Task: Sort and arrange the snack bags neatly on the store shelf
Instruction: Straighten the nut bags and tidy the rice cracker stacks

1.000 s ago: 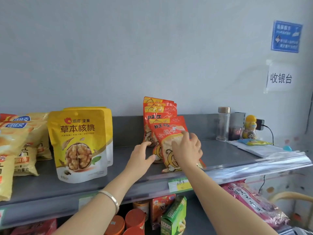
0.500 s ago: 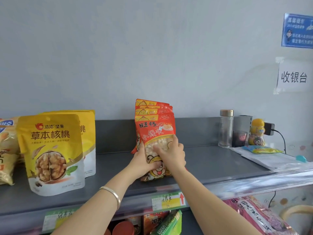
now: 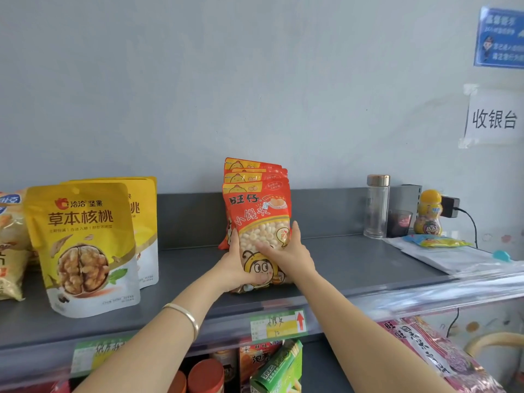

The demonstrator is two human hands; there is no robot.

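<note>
A red snack bag (image 3: 259,214) with small round biscuits stands upright at the front of a row of like red bags (image 3: 252,168) on the grey shelf (image 3: 354,265). My left hand (image 3: 236,266) grips its lower left edge and my right hand (image 3: 286,251) presses on its lower right front. To the left stand two yellow walnut bags (image 3: 82,245), one behind the other. Chip bags (image 3: 11,251) lean at the far left edge.
On the shelf's right end stand a glass bottle (image 3: 377,207), a dark cup (image 3: 399,222), a yellow toy bottle (image 3: 428,214), a plugged charger and flat plastic packets (image 3: 450,253). Price tags line the shelf's front rail. Jars, boxes and a purple bag sit on the shelf below.
The front red bag was leaning over a second ago; both hands have stood it upright and squared it against the row behind. The view has shifted slightly right.
</note>
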